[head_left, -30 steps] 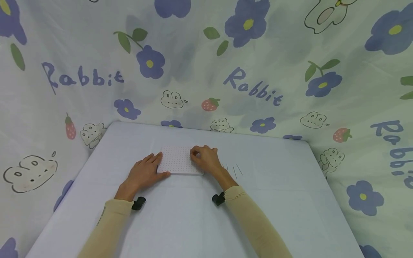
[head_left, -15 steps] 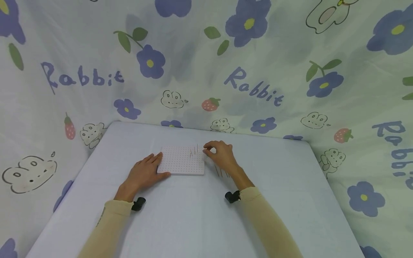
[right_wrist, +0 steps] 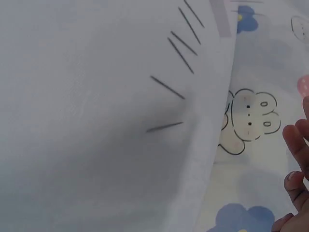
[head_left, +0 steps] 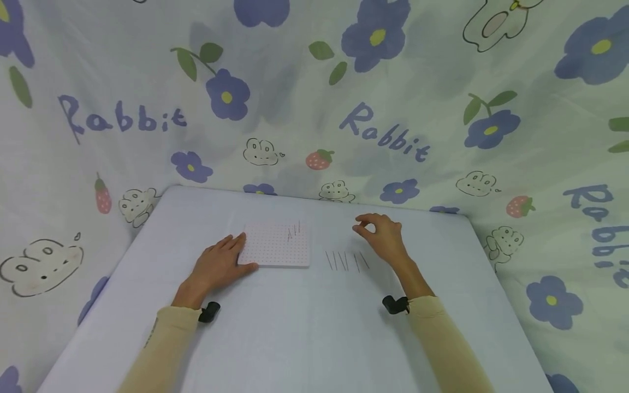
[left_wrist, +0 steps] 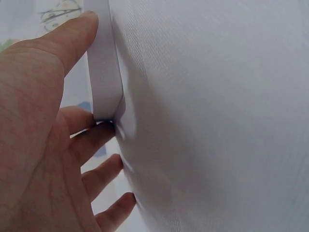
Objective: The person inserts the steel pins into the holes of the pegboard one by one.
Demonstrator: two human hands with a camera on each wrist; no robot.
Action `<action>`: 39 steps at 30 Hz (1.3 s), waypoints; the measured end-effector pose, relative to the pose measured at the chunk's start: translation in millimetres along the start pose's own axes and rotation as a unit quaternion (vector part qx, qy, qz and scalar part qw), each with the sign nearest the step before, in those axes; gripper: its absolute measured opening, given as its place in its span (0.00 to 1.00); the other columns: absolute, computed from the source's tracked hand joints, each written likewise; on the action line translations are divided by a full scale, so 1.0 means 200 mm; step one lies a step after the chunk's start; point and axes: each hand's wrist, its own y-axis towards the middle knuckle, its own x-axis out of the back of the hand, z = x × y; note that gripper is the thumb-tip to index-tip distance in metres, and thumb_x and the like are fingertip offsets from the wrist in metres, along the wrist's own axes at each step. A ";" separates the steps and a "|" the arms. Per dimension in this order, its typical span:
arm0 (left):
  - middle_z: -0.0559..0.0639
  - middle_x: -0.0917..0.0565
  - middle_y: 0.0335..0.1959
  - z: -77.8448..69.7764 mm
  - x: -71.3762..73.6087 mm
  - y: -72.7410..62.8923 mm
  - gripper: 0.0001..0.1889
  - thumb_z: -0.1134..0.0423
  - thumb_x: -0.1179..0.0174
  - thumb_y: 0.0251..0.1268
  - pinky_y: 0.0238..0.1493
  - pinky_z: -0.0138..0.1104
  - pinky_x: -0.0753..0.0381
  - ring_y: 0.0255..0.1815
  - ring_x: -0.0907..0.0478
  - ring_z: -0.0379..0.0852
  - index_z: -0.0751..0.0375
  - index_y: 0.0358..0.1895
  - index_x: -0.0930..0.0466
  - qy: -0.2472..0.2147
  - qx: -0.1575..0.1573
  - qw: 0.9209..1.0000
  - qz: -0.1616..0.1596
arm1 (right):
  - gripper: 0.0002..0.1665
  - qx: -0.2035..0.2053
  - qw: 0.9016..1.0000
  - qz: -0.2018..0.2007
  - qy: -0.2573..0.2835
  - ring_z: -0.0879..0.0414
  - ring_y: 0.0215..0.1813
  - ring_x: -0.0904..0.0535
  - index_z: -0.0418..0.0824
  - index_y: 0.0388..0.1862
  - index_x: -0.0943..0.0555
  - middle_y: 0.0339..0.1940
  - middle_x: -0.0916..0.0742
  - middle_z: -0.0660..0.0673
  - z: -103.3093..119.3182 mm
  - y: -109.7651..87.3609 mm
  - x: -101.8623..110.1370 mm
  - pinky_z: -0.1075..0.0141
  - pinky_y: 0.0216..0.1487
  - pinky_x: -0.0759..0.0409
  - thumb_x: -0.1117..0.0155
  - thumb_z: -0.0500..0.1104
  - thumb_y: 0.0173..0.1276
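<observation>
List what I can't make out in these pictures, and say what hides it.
1. Head view: part of the dotted board's left edge, covered by the left hand.
2. Head view: how the standing sticks meet the board; too small.
3. Left wrist view: the board's top face; only its side faces the camera.
4. Right wrist view: most of the right hand, cut off by the right edge.

Wrist-view edges cut off part of the right grip (right_wrist: 298, 188) and the board (left_wrist: 104, 67).
</observation>
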 end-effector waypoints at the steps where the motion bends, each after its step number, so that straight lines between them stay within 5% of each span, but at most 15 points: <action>1: 0.68 0.38 0.76 0.00 0.00 0.00 0.50 0.34 0.42 0.67 0.70 0.66 0.42 0.77 0.45 0.69 0.69 0.79 0.47 0.000 0.002 1.000 0.002 | 0.22 -0.004 1.000 0.000 -0.002 0.47 0.47 0.20 0.48 0.57 0.15 0.44 0.11 0.54 -0.02 -0.01 0.01 0.44 0.51 0.37 0.35 0.58 0.71; 19: 0.68 0.38 0.77 0.00 0.00 0.00 0.50 0.35 0.42 0.67 0.70 0.66 0.42 0.78 0.46 0.69 0.69 0.79 0.47 -0.003 0.006 1.000 0.003 | 0.25 -0.068 0.995 0.066 -0.029 0.45 0.56 0.17 0.48 0.58 0.16 0.41 0.11 0.55 -0.19 -0.17 -0.08 0.38 0.56 0.35 0.30 0.58 0.67; 39: 0.68 0.38 0.76 0.00 0.01 0.00 0.50 0.35 0.42 0.67 0.70 0.66 0.43 0.78 0.46 0.69 0.69 0.79 0.47 -0.005 0.009 1.000 0.007 | 0.20 -0.098 0.990 0.093 -0.034 0.54 0.40 0.21 0.49 0.50 0.15 0.36 0.16 0.53 -0.26 -0.23 -0.16 0.43 0.50 0.34 0.25 0.55 0.63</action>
